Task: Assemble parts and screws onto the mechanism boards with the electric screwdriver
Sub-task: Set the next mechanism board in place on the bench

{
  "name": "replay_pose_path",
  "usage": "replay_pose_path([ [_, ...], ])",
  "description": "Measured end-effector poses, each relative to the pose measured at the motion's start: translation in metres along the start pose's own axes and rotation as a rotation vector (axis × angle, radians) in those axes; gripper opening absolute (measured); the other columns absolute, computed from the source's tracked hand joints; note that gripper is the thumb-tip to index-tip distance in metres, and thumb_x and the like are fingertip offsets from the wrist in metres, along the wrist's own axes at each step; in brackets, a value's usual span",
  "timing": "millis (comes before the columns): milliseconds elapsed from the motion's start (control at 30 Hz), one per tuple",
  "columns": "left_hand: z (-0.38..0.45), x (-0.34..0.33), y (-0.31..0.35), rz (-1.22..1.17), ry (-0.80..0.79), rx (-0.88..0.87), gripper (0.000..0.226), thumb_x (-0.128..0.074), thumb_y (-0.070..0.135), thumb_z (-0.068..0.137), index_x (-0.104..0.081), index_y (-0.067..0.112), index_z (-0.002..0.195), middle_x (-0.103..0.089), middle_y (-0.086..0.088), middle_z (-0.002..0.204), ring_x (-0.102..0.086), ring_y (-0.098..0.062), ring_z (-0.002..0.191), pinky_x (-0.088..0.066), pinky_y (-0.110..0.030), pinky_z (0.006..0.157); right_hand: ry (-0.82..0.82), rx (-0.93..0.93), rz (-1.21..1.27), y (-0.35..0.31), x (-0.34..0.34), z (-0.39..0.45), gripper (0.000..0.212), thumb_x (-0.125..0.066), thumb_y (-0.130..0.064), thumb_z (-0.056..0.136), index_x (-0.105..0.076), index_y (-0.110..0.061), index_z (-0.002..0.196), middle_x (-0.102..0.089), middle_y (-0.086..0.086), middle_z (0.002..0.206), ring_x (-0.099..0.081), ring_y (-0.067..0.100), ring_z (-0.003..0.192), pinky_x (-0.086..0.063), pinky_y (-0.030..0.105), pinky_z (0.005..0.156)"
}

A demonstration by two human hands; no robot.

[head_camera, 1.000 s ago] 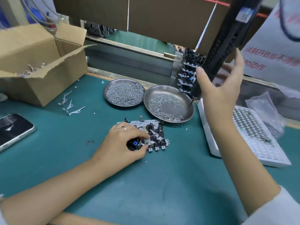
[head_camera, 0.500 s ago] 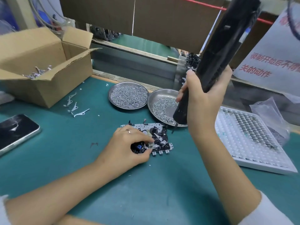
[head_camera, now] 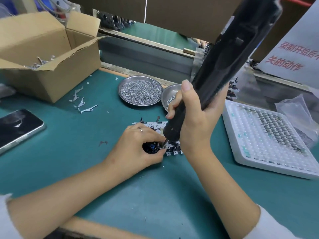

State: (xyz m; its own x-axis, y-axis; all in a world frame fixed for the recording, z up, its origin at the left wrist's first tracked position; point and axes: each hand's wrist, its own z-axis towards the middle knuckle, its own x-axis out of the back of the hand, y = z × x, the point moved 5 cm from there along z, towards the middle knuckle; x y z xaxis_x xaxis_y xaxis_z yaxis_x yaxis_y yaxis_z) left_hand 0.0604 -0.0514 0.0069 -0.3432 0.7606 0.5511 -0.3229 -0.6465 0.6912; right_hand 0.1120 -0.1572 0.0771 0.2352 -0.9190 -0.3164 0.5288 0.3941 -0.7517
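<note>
Your right hand [head_camera: 193, 125] grips one black cylindrical electric screwdriver [head_camera: 222, 66], its tip down on one white perforated mechanism board [head_camera: 148, 124] lying on the green bench mat [head_camera: 86, 135]. Your left hand [head_camera: 138, 147] pinches the board's near edge. Behind stand two round steel dishes of screws [head_camera: 140, 90]; three loose metal levers [head_camera: 82, 102] lie to the left.

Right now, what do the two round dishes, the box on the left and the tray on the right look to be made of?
Dishes: bare metal, probably steel; shiny grey rims that reflect light.
Box: brown corrugated cardboard; matte, with a torn, ragged flap edge.
Tray: white plastic or foam, I cannot tell which; a moulded grid of small pockets, dull finish.
</note>
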Motion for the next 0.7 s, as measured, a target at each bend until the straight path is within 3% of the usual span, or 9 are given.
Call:
replay_pose_path([
  [400, 0.0005, -0.0005, -0.0008, -0.009, 0.006, -0.002, 0.019, -0.074, 0.025, 0.063, -0.077, 0.015, 0.079, -0.058, 0.024, 0.075, -0.058, -0.014, 0.079, -0.048, -0.041, 0.084, -0.012, 0.002, 0.008, 0.0003, -0.0022, -0.0028, 0.030, -0.055, -0.005, 0.088, -0.041, -0.030, 0.093, -0.044, 0.002, 0.051, -0.041, 0.017, 0.035, -0.037, 0.023, 0.040],
  [533, 0.0003, -0.0007, -0.0014, -0.005, -0.010, 0.007, 0.019, -0.073, 0.025, 0.063, -0.077, 0.015, 0.079, -0.063, 0.019, 0.075, -0.059, -0.018, 0.080, -0.048, -0.043, 0.084, -0.003, -0.019, 0.006, 0.0026, -0.0018, -0.0044, 0.025, -0.057, -0.010, 0.086, -0.040, -0.027, 0.094, -0.045, -0.001, 0.050, -0.041, 0.018, 0.036, -0.037, 0.022, 0.041],
  [700, -0.0002, -0.0003, -0.0009, -0.013, -0.010, 0.017, 0.019, -0.072, 0.024, 0.064, -0.077, 0.015, 0.079, -0.063, 0.019, 0.075, -0.059, -0.018, 0.080, -0.048, -0.043, 0.083, 0.001, -0.004, 0.005, 0.0015, -0.0032, -0.0057, 0.026, -0.059, -0.018, 0.083, -0.043, -0.035, 0.093, -0.046, 0.001, 0.051, -0.042, 0.018, 0.036, -0.037, 0.022, 0.041],
])
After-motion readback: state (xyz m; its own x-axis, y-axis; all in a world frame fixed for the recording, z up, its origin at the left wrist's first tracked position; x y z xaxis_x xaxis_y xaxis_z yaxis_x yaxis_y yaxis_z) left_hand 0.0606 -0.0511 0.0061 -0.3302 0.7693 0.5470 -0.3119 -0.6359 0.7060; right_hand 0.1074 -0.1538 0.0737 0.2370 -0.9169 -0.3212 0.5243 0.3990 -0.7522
